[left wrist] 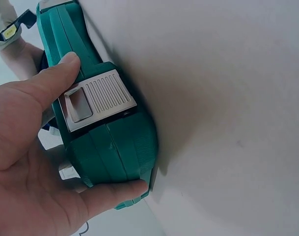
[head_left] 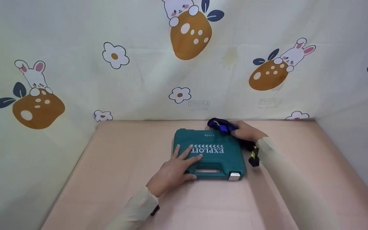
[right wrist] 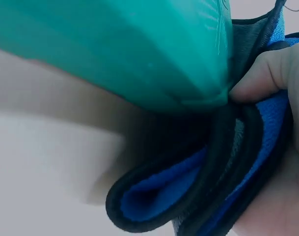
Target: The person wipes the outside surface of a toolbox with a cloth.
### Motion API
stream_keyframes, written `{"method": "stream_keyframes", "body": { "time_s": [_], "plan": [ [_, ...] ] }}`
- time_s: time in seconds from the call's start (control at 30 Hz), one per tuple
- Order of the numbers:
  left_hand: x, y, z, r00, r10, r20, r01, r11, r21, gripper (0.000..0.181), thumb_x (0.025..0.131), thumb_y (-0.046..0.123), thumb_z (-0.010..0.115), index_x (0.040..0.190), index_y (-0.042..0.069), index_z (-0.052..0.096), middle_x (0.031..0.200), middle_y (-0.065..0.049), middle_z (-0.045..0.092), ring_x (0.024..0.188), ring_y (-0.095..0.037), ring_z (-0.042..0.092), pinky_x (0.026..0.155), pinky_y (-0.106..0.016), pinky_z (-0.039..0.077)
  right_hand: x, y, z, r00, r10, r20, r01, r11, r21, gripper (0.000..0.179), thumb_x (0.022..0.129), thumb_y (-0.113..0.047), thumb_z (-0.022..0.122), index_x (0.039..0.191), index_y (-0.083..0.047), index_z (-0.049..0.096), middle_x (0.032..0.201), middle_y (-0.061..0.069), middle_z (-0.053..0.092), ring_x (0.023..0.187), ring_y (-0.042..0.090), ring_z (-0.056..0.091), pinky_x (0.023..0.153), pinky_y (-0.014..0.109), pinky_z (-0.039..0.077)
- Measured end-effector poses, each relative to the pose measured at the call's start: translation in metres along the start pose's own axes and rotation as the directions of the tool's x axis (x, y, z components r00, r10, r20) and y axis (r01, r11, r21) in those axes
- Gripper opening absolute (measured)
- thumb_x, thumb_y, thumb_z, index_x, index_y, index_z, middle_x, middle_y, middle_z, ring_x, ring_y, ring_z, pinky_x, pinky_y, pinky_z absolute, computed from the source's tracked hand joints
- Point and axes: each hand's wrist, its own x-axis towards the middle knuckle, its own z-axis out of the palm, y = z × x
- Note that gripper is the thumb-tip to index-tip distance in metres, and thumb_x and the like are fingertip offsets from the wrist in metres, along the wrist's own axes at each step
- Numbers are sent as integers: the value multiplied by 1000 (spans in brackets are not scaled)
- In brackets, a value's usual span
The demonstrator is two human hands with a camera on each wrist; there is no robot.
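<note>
A green hard carrying case (head_left: pixel 228 159), printed EXPLOIT on its lid, lies flat on the table with its handle and a silver latch (head_left: pixel 234 176) on the near side. My left hand (head_left: pixel 172 171) rests spread over the lid's near left part. In the left wrist view, its thumb lies along the case's front side beside another metal latch (left wrist: pixel 97 101). At the far right corner, my right hand (head_left: pixel 248 130) grips a folded blue and dark grey cloth (head_left: pixel 222 126) with black edging. The right wrist view shows the cloth's folds (right wrist: pixel 164 189) right against the case's side.
The table (head_left: pixel 126 143) has a pale pink cover. Behind it and along both sides hangs a light curtain (head_left: pixel 139 83) printed with rabbits and flowers. A dark strap with a yellow-marked piece (head_left: pixel 253 158) sits at the right wrist, beside the case.
</note>
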Motion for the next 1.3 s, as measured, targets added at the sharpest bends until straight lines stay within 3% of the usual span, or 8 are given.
{"method": "stream_keyframes", "body": {
  "time_s": [0.2, 0.33, 0.57, 0.73, 1.3],
  "plan": [
    [-1, -1, 0, 1000, 11, -14, -10, 1000, 26, 74, 93, 44, 72, 158, 43, 35, 169, -2, 12, 149, -47, -1, 93, -69, 44, -6, 10, 4, 990, -132, -49, 134, 990, 38, 59, 92, -5, 48, 151, 1, 44, 135, 18, 55, 117, 35, 49, 108, 54, 31],
    [-2, -3, 0, 1000, 13, -25, -12, 999, 36, 74, 93, 44, 73, 157, 42, 36, 169, -3, 13, 149, -47, 0, 92, -71, 43, -11, 13, 9, 986, -151, -76, 157, 984, 79, 63, 92, 0, 46, 154, 3, 37, 143, 21, 51, 122, 36, 48, 112, 57, 27],
    [-1, -4, 1, 999, 15, -29, -14, 999, 30, 74, 93, 44, 72, 157, 43, 36, 169, -3, 12, 149, -48, 0, 91, -71, 44, -21, 18, 20, 983, -132, -126, 152, 975, 160, 67, 95, 1, 43, 160, 1, 23, 157, 24, 35, 137, 38, 37, 116, 60, 18],
    [-1, -3, 1, 1000, -1, -19, 2, 1000, 26, 74, 93, 44, 72, 157, 43, 35, 169, -2, 11, 149, -46, -2, 94, -71, 42, -28, 20, 29, 978, -117, -175, 151, 969, 194, 68, 96, 2, 41, 160, 1, 19, 158, 26, 32, 144, 39, 30, 116, 59, 16],
    [-1, 1, 3, 1000, -8, -22, 9, 1000, 8, 74, 93, 44, 73, 157, 43, 36, 169, -1, 10, 150, -45, -4, 96, -73, 38, -46, 23, 38, 965, -100, -243, 152, 967, 205, 68, 97, 1, 40, 161, 2, 16, 160, 28, 27, 146, 40, 24, 117, 58, 12]
  ]
}}
